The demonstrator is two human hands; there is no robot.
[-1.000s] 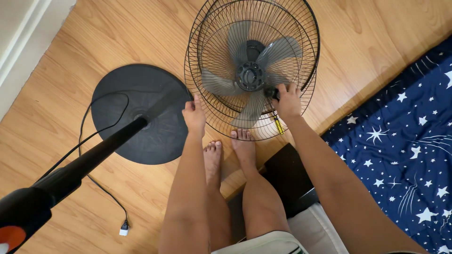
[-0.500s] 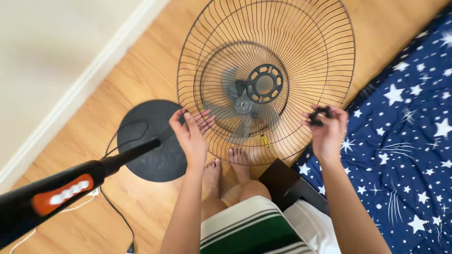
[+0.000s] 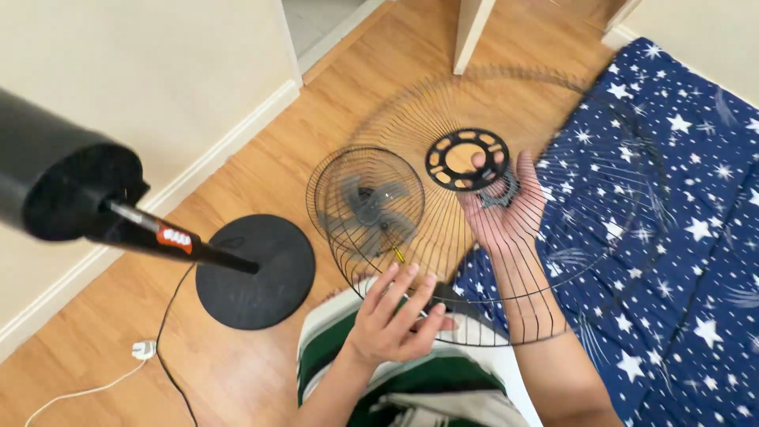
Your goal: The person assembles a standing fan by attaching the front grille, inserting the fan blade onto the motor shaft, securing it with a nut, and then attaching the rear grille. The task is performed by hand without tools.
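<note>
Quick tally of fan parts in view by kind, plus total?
Wire grilles: 2 — front grille lifted in both hands, rear grille on the floor
Blade sets: 1 — grey blades inside the rear grille
Round bases: 1 — black base
Poles: 1 — black pole
Small black ring nuts: 1 — nut in the right hand
Total: 6

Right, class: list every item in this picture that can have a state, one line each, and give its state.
Front fan grille: detached, lifted, held in both hands.
Left hand: fingers on the grille's near rim.
Right hand: open behind the wires, a small black part against it.
Rear grille with blades: lying on the floor, blades uncovered.
Fan stand: tilted, on its round base.
Plug: on the floor, unplugged.
</note>
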